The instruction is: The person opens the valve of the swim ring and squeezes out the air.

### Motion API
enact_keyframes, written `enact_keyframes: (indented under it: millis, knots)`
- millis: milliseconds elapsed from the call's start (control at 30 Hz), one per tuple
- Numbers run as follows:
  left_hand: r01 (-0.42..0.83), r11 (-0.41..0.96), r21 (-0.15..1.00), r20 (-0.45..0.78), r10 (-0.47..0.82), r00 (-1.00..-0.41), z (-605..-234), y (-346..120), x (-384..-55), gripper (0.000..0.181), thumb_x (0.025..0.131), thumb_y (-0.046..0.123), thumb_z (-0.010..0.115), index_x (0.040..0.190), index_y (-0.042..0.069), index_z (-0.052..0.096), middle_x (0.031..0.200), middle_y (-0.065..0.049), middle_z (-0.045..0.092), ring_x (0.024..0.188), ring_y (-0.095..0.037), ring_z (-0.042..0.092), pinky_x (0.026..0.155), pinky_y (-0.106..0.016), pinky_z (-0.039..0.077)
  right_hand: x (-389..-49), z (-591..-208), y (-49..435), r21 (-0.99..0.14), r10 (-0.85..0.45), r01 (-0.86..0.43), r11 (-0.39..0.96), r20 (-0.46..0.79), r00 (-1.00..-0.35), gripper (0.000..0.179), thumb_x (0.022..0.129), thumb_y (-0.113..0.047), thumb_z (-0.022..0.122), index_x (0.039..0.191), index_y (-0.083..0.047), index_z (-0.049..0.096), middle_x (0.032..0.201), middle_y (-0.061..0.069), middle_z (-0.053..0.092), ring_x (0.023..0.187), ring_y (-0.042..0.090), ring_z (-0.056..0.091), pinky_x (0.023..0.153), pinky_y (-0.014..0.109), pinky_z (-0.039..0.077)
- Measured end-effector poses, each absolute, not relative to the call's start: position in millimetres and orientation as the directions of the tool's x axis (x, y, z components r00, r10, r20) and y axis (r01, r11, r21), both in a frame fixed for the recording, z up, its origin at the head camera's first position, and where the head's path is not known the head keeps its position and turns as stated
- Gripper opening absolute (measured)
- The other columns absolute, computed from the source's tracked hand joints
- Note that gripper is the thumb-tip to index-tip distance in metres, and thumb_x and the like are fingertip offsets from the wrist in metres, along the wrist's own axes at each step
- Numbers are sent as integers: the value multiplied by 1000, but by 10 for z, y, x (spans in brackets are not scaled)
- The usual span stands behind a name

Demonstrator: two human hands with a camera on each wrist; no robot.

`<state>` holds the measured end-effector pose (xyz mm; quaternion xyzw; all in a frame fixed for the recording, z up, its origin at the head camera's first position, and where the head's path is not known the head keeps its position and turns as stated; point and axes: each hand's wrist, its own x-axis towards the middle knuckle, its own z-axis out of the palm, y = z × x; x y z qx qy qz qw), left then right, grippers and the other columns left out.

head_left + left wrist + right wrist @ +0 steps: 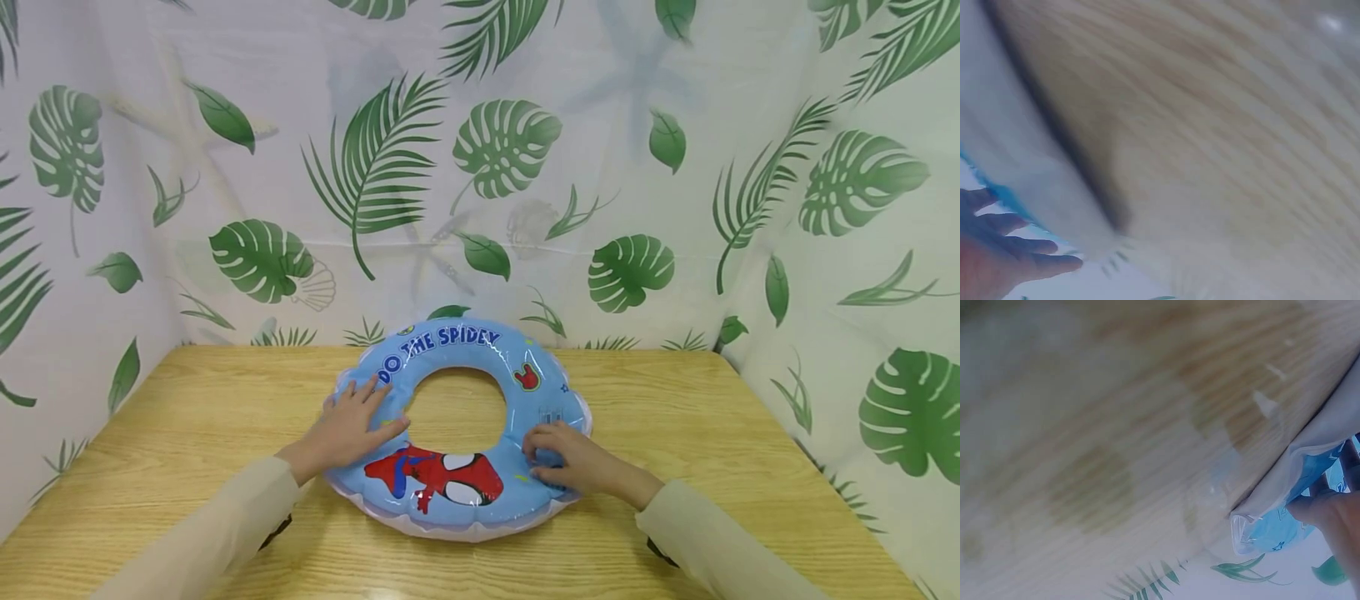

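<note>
A light blue inflatable swim ring (465, 346) lies on the table with its printed face up. It shows a red cartoon figure and the lettering "DO THE SPIDEY". On its left side my left hand (347, 429) rests with the fingers spread; the left wrist view catches the same hand (997, 250) beside the ring's pale edge. My right hand (573, 460) touches the right side near a small printed label, its fingers bent and a gap showing between thumb and forefinger. The right wrist view shows that hand (1335, 512) against the ring's blue surface (1279, 534).
The light wooden table (187, 433) runs back to a white curtain (555, 225) printed with green leaves. The same leafy cloth stands along the left and right sides. Table surface shows through the ring's round hole.
</note>
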<state>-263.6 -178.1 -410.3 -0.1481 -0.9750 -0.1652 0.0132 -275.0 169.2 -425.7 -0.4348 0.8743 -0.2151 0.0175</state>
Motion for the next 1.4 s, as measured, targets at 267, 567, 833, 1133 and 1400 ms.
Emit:
enact_keyframes:
  millis: [267,567,833,1133,1400]
  knots:
    - [323,918,232,-39,340,-940,-4066,-1665,-2468,98,77,76,41,147,11,17,152,-20,10,135,-51,4,100,-71,8,-2749,-4252,1708,-387,-762,-758,526,181,-622,7,83,-14,63,89,-14,59,91,-4,57,86,12,47,79,31,39]
    - [315,933,176,-55,328,-943,-4186,-1628,-2430,108,72,79,42,147,7,13,152,-24,6,134,-54,2,100,-71,9,-2734,-4233,1711,-412,-746,-729,547,155,-647,7,83,-14,63,89,-14,59,90,-4,55,86,10,44,82,34,39]
    - [297,944,144,-57,307,-950,-4266,-1615,-2433,111,69,82,42,147,7,16,152,-23,8,134,-54,5,100,-72,8,-2744,-4251,1714,-404,-756,-751,523,188,-628,6,83,-14,63,88,-13,59,89,-3,56,86,10,45,80,32,38]
    - [303,946,117,-52,310,-949,-4309,-1611,-2462,113,67,84,41,146,5,19,151,-25,9,133,-55,8,98,-73,10,-2741,-4230,1701,-408,-756,-751,520,191,-626,6,83,-14,63,88,-14,59,88,-3,56,86,12,45,80,32,37]
    - [310,945,106,-56,317,-947,-4284,-1595,-2453,112,68,82,44,145,3,22,150,-26,10,133,-56,9,97,-74,12,-2744,-4233,1684,-392,-759,-769,506,221,-612,7,81,-12,65,87,-13,59,87,-3,56,85,11,46,79,32,38]
